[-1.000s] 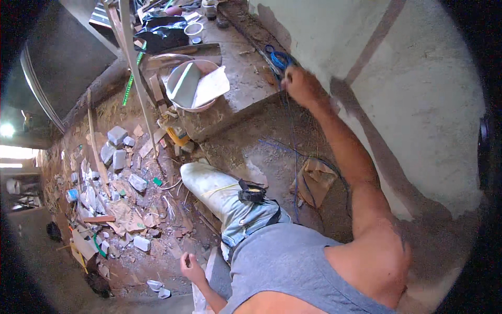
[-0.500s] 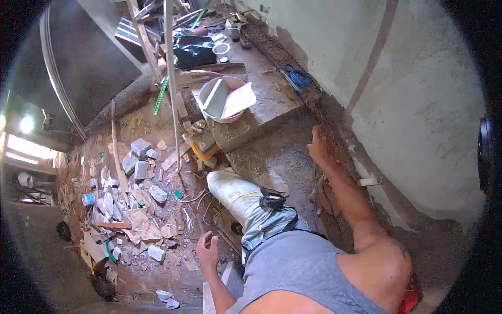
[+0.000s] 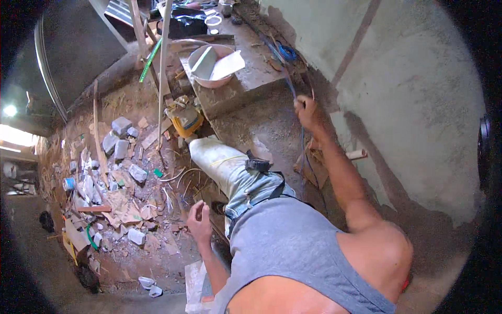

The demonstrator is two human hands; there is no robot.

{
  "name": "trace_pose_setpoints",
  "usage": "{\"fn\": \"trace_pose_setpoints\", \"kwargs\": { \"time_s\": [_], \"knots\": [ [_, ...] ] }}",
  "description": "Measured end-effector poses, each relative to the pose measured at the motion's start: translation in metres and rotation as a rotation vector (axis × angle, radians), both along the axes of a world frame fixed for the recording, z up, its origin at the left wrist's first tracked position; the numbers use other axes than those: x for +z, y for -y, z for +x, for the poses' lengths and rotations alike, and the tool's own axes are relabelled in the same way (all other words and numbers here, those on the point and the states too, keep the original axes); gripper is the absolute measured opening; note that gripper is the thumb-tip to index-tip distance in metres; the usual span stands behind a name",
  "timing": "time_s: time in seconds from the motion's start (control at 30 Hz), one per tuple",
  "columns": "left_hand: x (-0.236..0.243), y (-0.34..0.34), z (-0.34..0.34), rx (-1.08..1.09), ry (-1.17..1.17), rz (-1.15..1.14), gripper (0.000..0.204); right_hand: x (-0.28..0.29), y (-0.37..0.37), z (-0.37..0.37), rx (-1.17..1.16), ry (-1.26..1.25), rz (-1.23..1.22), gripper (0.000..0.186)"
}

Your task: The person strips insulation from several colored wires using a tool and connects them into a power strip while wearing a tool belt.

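Observation:
My right hand [image 3: 309, 113] is closed around a thin blue cable [image 3: 291, 83] in front of the wall. Above the hand, the cable runs up toward a blue coil [image 3: 287, 52]; below, thin strands hang toward the ground. My left hand [image 3: 199, 222] hangs over the rubble beside my hip, its fingers loosely curled with a gap at the thumb and nothing visible in it. A dark pouch-like item [image 3: 257, 165] sits at my waist, on the light stained trousers [image 3: 219, 159].
A pink basin [image 3: 212, 82] with pale boards stands on a concrete slab [image 3: 251, 89]. Broken blocks [image 3: 121, 125] and debris cover the ground to the left. A wooden pole [image 3: 163, 78] rises near a yellow container [image 3: 186, 125]. A white pipe stub [image 3: 357, 154] sticks out from the wall.
My right hand has closed on the blue cable, which now stretches up from it. The view has shifted, moving the basin and rubble up and left. My left hand stays by my hip.

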State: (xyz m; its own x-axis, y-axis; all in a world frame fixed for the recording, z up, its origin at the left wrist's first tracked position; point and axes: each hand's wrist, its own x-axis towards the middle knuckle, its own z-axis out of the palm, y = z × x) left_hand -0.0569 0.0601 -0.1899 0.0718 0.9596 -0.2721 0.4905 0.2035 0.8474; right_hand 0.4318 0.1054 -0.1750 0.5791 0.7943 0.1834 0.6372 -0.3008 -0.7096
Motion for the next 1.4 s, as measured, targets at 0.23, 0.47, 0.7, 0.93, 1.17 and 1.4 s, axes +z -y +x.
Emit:
{"fn": "trace_pose_setpoints", "kwargs": {
  "time_s": [0.23, 0.47, 0.7, 0.93, 1.17, 1.4],
  "knots": [
    [0.054, -0.044, 0.058, -0.186, 0.176, 0.132, 0.027, 0.225, -0.016, 0.016, 0.044, 0.369, 0.28, 0.024],
    [0.066, -0.075, 0.122, -0.449, 0.316, 0.28, 0.033, 0.354, -0.024, -0.009, 0.053, 0.407, 0.637, 0.018],
    [0.05, -0.095, 0.154, -0.044, 1.002, -0.186, 0.078, 0.386, -0.037, -0.039, 0.256, -0.009, 0.962, 0.01],
    [0.05, -0.113, 0.134, -0.043, 1.067, -0.285, 0.099, 0.4, -0.051, -0.069, 0.388, -0.324, 1.026, 0.016],
    [0.056, -0.054, 0.084, -0.474, 1.214, -0.696, 0.092, 0.347, -0.115, -0.024, 0.516, -0.77, 0.83, 0.024],
    [0.057, 0.01, 0.051, -0.238, 1.205, -0.784, 0.072, 0.183, -0.162, -0.004, 0.831, -1.445, 0.533, 0.023]
  ]
}}
